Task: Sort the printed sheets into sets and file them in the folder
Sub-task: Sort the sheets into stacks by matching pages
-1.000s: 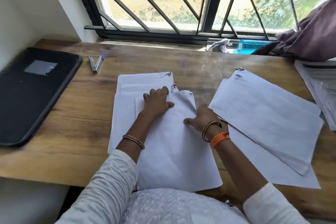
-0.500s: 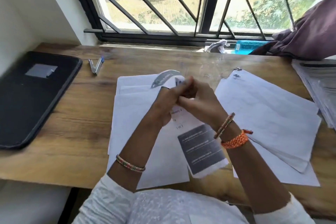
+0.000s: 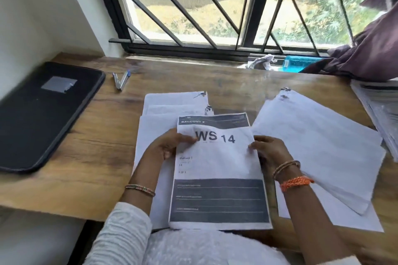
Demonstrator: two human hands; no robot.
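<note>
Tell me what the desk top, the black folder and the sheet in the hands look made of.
Desk top: wood or wood-look laminate, matte; grain streaks show. Folder: probably black fabric or faux leather, with a raised edge trim. Sheet: thin white printer paper, bending where the left hand and right hand hold it.

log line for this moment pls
step: sorting | both hands: left hand and right hand grip printed sheet "WS 14" face up | folder: closed, left on desk | stapled sets: right
</note>
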